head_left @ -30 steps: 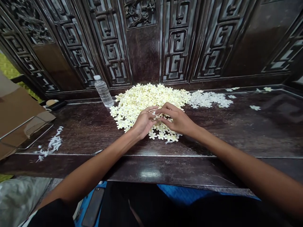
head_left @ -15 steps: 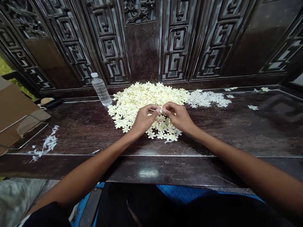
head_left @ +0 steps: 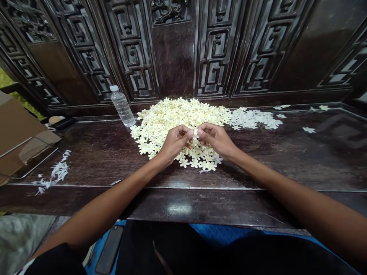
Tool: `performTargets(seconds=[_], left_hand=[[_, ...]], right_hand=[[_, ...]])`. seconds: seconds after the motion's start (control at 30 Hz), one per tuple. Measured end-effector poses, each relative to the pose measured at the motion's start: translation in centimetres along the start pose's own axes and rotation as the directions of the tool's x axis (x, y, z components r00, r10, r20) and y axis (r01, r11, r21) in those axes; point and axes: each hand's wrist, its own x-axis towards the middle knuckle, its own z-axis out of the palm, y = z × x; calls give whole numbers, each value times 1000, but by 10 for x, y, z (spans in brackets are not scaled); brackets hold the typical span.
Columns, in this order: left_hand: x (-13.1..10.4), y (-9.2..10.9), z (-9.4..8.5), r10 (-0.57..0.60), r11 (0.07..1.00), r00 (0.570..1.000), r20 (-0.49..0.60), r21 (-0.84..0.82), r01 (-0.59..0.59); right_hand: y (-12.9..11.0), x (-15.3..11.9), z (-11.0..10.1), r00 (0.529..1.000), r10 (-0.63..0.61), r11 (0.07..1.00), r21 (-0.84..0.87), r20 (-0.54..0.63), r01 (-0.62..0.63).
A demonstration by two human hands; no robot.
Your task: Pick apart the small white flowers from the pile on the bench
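1. The left hand (head_left: 175, 143) has its thumb and fingers pinched closed on one side of a small pale flower (head_left: 195, 132).
2. The right hand (head_left: 219, 140) pinches the other side, fingers likewise closed.
3. That flower is held between both hands, in front of a big pile of yellowish flowers (head_left: 172, 114) on the dark worktop (head_left: 275, 156).
4. Whiter flowers (head_left: 254, 119) spread right of the pile; a clear bottle (head_left: 122, 107) stands just beside its left edge.
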Motion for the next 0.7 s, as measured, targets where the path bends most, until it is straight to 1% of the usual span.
performTargets(seconds=[0.2, 0.3, 0.4, 0.53, 0.63, 0.7], left_hand=[[-3, -7, 2, 50, 999, 998, 38, 9, -51], [-5, -7, 4, 79, 997, 997, 27, 10, -79], [-8, -4, 8, 120, 991, 993, 8, 66, -121], [-11, -3, 12, 176, 969, 984, -25, 178, -168], [-11, -5, 12, 200, 959, 978, -66, 216, -181], [-10, -6, 12, 203, 955, 975, -92, 240, -176]], right_hand=[[-9, -2, 6, 992, -115, 991, -71, -53, 112], [-10, -3, 8, 988, -145, 987, -85, -62, 139], [-9, -5, 12, 988, -133, 987, -104, -73, 125], [-8, -8, 19, 993, -95, 993, -74, -74, 90], [-9, -9, 22, 991, -95, 994, -62, -91, 90], [-10, -10, 24, 992, -99, 994, -51, -78, 95]])
